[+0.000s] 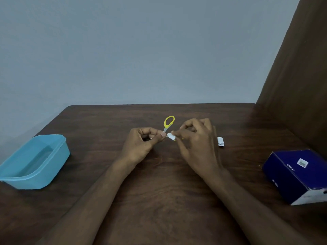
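Right now I see the left hand (141,145) and the right hand (195,140) meeting over the middle of the table (159,191), both pinching a small white scrap (171,136) between curled fingertips, with the yellow-handled scissors (169,121) just beyond them on the far side.

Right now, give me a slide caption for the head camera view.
Left hand and right hand pinch a white scrap above a wooden table; yellow-handled scissors beyond, blue tub left, dark box right.
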Tool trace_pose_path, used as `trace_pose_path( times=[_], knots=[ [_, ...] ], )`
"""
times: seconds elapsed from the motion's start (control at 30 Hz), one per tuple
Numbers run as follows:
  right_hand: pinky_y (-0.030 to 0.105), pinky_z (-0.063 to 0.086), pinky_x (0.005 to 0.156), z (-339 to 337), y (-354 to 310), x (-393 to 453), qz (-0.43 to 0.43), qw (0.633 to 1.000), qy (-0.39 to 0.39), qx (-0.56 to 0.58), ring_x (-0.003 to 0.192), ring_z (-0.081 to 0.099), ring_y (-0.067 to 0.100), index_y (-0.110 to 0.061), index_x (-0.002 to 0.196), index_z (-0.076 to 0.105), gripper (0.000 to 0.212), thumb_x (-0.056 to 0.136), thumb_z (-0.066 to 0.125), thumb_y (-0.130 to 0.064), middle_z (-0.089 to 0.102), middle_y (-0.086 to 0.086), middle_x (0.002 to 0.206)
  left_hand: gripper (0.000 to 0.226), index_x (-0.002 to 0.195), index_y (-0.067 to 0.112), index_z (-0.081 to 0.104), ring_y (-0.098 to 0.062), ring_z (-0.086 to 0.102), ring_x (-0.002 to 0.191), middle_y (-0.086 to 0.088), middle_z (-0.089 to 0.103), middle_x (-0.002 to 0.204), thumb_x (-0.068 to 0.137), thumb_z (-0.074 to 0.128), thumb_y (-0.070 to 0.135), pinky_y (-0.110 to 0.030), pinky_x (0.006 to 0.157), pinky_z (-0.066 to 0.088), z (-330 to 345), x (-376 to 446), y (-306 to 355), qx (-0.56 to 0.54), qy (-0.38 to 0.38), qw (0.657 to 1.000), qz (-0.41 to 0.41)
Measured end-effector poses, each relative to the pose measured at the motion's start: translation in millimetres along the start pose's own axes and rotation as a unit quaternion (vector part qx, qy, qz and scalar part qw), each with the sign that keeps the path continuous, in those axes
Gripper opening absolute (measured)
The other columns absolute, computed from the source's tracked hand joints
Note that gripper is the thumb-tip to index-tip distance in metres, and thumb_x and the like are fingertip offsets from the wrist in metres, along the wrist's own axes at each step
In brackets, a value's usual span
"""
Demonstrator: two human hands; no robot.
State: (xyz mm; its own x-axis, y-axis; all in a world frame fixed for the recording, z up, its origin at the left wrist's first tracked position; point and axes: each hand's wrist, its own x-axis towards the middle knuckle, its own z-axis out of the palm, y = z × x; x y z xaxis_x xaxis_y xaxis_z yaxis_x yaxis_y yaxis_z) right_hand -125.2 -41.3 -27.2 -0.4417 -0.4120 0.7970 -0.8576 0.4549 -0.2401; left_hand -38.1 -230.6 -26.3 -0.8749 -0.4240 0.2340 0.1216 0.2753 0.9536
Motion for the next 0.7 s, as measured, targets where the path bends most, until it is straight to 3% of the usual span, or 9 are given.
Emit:
trace_pose_path(
  times=[0.1, 0.23, 0.4, 0.57, 0.7],
  knots=[
    [0.044, 0.044, 0.077, -3.3, 2.9, 0.1, 0.026, 1.000, -0.002, -0.004, 0.097, 0.053, 0.026, -0.038, 0.093, 0.083, 0.009, 0.087, 0.080, -0.032, 0.064, -0.009, 0.110, 0.007, 0.089, 0.018, 0.085, -0.007, 0.074, 0.083, -0.007, 0.083, 0.086, 0.093, 0.083, 0.025, -0.019, 0.082, 0.054, 2.4, -2.1, 1.1, 0.010, -0.005, 1.000, -0.001],
    [0.038, 0.037, 0.079, -3.4, -11.3, -1.5, -0.032, 0.998, -0.053, -0.021, 0.102, 0.053, 0.022, -0.039, 0.097, 0.083, 0.015, 0.094, 0.069, -0.041, 0.064, -0.009, 0.115, 0.006, 0.090, 0.019, 0.085, -0.008, 0.075, 0.084, -0.007, 0.083, 0.087, 0.094, 0.082, 0.023, -0.017, 0.080, 0.055, 0.7, -2.5, 0.6, 0.004, 0.001, 1.000, -0.003],
    [0.039, 0.035, 0.079, -7.9, -1.0, 4.2, 0.014, 0.999, 0.001, -0.051, 0.104, 0.055, 0.027, -0.038, 0.089, 0.083, 0.012, 0.095, 0.074, -0.042, 0.065, -0.007, 0.116, 0.006, 0.089, 0.018, 0.084, -0.002, 0.073, 0.079, -0.006, 0.083, 0.085, 0.094, 0.081, 0.019, -0.011, 0.076, 0.051, 0.8, -1.0, 1.7, -0.013, 0.012, 1.000, -0.004],
    [0.040, 0.037, 0.077, -3.1, -10.6, 0.7, -0.029, 0.999, -0.024, -0.039, 0.103, 0.058, 0.028, -0.036, 0.087, 0.082, 0.003, 0.087, 0.079, -0.035, 0.066, -0.008, 0.118, 0.007, 0.091, 0.016, 0.084, 0.002, 0.072, 0.077, -0.003, 0.083, 0.083, 0.096, 0.079, 0.016, -0.009, 0.074, 0.050, 1.6, 0.2, 1.3, -0.018, 0.015, 1.000, -0.007],
    [0.041, 0.039, 0.078, -5.9, 1.7, 2.4, 0.040, 0.998, 0.021, -0.034, 0.104, 0.056, 0.028, -0.037, 0.089, 0.082, 0.002, 0.089, 0.081, -0.035, 0.065, -0.008, 0.117, 0.008, 0.093, 0.013, 0.084, 0.004, 0.069, 0.072, -0.003, 0.082, 0.082, 0.095, 0.080, 0.019, -0.010, 0.073, 0.049, 0.7, 0.9, -0.4, -0.017, 0.025, 0.999, -0.009]
  ],
)
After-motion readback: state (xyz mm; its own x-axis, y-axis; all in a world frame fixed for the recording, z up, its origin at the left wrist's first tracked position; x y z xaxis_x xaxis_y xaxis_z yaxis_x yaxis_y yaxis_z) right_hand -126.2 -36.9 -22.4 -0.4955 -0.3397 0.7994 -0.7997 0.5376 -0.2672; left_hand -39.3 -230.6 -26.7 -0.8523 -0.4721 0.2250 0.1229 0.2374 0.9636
